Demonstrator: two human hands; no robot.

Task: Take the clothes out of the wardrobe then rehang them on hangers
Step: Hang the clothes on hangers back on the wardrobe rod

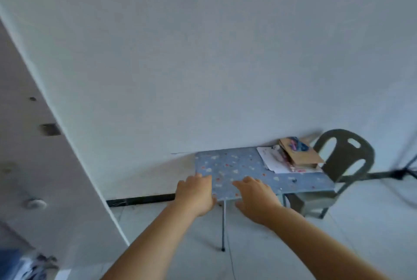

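Left hand out over near-left corner of small blue table, palm down, fingers loosely bent, nothing in them. Right hand just beside it over the near edge, fingers spread and slack, also grasping nothing. Unclear whether either palm touching the tabletop or hovering just above; view too blurred to settle.

Likely reason for the pose: reaching toward the near part of the tabletop as a surface for laying garments out, or simply mid-turn with arms leading. A judgement only.

Far-right corner of table taken up by stack of papers and cardboard, close against the wall, probably to keep it out of the working side. Dark plastic chair tucked at right end of table. Thin black stand leg across the floor behind the chair.

Clothes: none between or under the fingers, none seen on the table. No hangers anywhere in sight. Pale panel with small fittings along left edge, possibly wardrobe door or side, not certain; well apart from both hands, off to the left. Blurred blue-and-white heap at bottom-left corner below the panel, maybe fabric, too smeared to call.

Task judged at or near its start: nothing in hand, nothing hung. Next move likely a turn left toward that panel
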